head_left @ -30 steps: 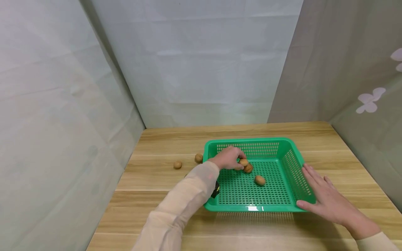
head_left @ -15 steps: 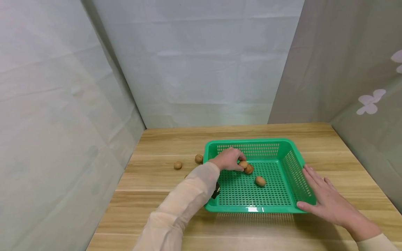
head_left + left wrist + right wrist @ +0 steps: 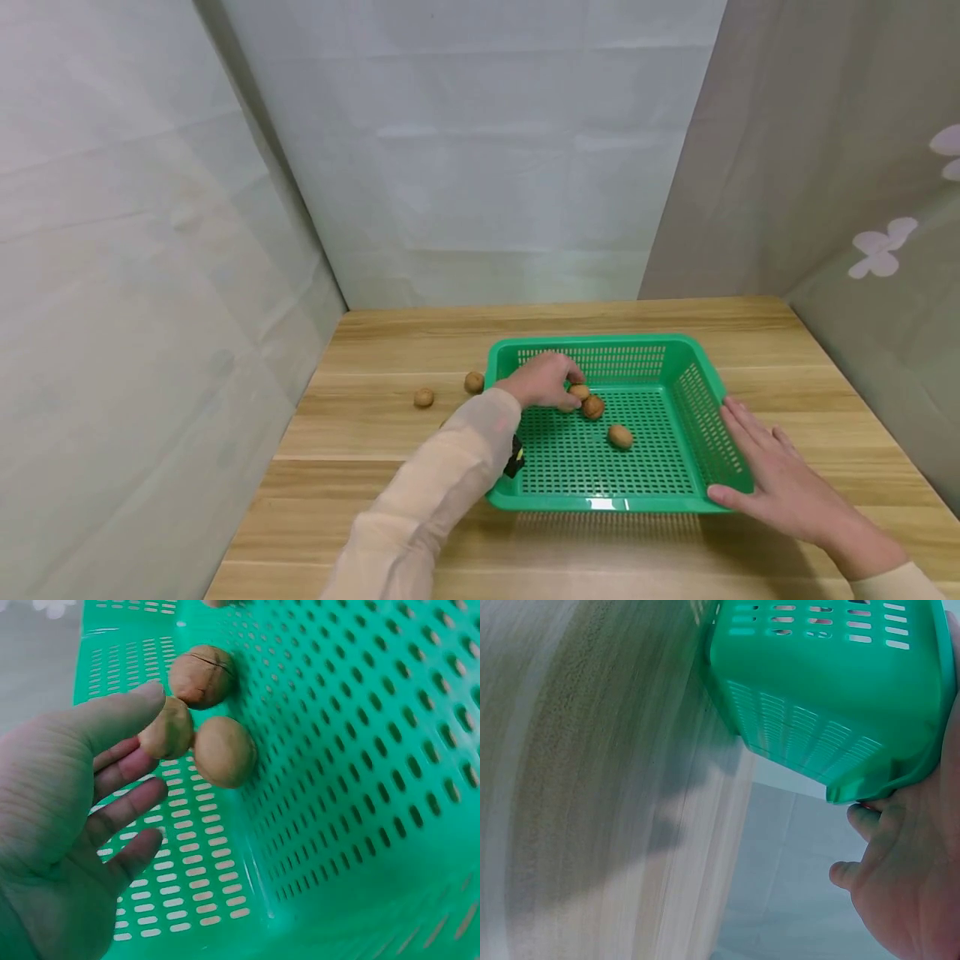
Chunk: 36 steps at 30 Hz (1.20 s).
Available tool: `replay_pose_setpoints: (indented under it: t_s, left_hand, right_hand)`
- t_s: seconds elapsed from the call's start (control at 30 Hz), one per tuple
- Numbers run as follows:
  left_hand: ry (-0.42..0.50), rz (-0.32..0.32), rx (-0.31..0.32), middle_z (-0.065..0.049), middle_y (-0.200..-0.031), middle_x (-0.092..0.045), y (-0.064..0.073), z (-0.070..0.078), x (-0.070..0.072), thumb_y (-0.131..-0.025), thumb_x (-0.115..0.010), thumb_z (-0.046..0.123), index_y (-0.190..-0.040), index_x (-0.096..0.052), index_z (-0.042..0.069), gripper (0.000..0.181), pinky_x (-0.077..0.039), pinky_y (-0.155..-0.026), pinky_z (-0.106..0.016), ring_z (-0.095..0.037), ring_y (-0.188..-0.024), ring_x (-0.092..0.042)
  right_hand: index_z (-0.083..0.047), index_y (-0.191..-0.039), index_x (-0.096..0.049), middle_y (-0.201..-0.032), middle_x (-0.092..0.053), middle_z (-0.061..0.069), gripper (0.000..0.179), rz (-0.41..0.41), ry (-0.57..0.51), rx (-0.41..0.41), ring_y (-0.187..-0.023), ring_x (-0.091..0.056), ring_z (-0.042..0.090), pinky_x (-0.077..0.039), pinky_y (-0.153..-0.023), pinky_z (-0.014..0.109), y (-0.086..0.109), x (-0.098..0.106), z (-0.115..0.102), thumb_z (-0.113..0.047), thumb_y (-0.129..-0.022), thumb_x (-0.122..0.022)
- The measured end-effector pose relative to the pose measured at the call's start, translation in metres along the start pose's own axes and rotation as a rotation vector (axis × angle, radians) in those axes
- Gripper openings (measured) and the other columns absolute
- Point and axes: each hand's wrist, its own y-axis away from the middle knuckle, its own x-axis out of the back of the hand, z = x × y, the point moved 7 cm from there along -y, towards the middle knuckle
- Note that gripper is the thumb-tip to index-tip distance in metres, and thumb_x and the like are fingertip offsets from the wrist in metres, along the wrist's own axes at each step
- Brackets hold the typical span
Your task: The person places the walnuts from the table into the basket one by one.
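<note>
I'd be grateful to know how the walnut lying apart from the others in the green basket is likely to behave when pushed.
The walnut looks rounded and slightly oblong, so it would probably roll, perhaps unevenly. The slotted floor of the basket might slow it a little, and the raised walls should likely contain it.

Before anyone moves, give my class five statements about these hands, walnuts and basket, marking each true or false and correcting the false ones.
1. The left hand pinches a walnut. True.
2. Every walnut is inside the green basket. False: at least two walnuts lie on the wooden table, left of it.
3. The right hand touches the basket's rim. True.
4. The basket stands upside down. False: its open side faces up.
5. Both hands wear gloves. False: both are bare.
</note>
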Motion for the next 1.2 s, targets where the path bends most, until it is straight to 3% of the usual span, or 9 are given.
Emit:
replay_pose_setpoints:
  t_s: [0.2, 0.43, 0.57, 0.7, 0.9, 1.2]
  left_hand:
    - [0.022, 0.075, -0.037, 0.007, -0.114, -0.059, 0.01, 0.003, 0.024, -0.082, -0.068, 0.032, -0.12, -0.061, 0.015, 0.042, -0.046, -0.08, -0.022, -0.01, -0.104, -0.055]
    - [0.039, 0.157, -0.019, 0.004, -0.113, -0.061, 0.041, 0.005, 0.076, -0.081, -0.07, 0.035, -0.118, -0.062, 0.015, 0.043, -0.043, -0.087, -0.025, -0.01, -0.103, -0.055]
    - [0.068, 0.198, 0.001, 0.003, -0.115, -0.059, 0.069, -0.01, 0.098, -0.082, -0.068, 0.035, -0.119, -0.061, 0.015, 0.043, -0.044, -0.087, -0.027, -0.012, -0.105, -0.053]
    - [0.05, 0.259, 0.053, 0.005, -0.114, -0.058, 0.099, -0.036, 0.111, -0.083, -0.067, 0.034, -0.118, -0.062, 0.017, 0.039, -0.044, -0.085, -0.03, -0.012, -0.102, -0.052]
    - [0.012, 0.319, 0.107, 0.0, -0.109, -0.061, 0.138, -0.073, 0.106, -0.082, -0.069, 0.03, -0.113, -0.064, 0.013, 0.036, -0.046, -0.083, -0.035, -0.016, -0.098, -0.055]
    - [0.099, 0.354, 0.181, -0.001, -0.103, -0.064, 0.178, -0.117, 0.071, -0.077, -0.075, 0.026, -0.107, -0.068, 0.011, 0.034, -0.048, -0.078, -0.036, -0.017, -0.092, -0.057]
  right_hand:
    - [-0.003, -0.146, -0.013, -0.151, -0.008, 0.014, 0.103, 0.001, 0.005, -0.003, -0.138, -0.003, 0.024, 0.008, -0.106, 0.047, 0.0, 0.0, 0.0, -0.041, -0.073, -0.074]
    - [-0.003, -0.146, -0.012, -0.151, -0.008, 0.014, 0.102, -0.005, 0.001, -0.007, -0.138, -0.002, 0.023, 0.008, -0.106, 0.048, 0.001, 0.0, 0.001, -0.04, -0.073, -0.074]
    - [-0.003, -0.146, -0.012, -0.151, -0.009, 0.014, 0.102, -0.002, -0.002, -0.007, -0.138, -0.003, 0.024, 0.008, -0.106, 0.048, 0.001, 0.0, 0.0, -0.041, -0.073, -0.074]
    - [-0.003, -0.146, -0.012, -0.151, -0.009, 0.015, 0.102, -0.005, -0.005, -0.006, -0.138, -0.003, 0.025, 0.008, -0.106, 0.047, 0.0, 0.0, 0.0, -0.041, -0.074, -0.073]
    - [-0.004, -0.147, -0.011, -0.151, -0.008, 0.014, 0.103, -0.004, 0.003, -0.006, -0.138, -0.003, 0.025, 0.009, -0.106, 0.048, 0.0, 0.002, 0.0, -0.041, -0.074, -0.073]
    - [-0.004, -0.147, -0.011, -0.151, -0.007, 0.013, 0.103, -0.011, -0.006, -0.011, -0.138, -0.002, 0.023, 0.008, -0.105, 0.05, 0.0, 0.001, 0.0, -0.041, -0.074, -0.073]
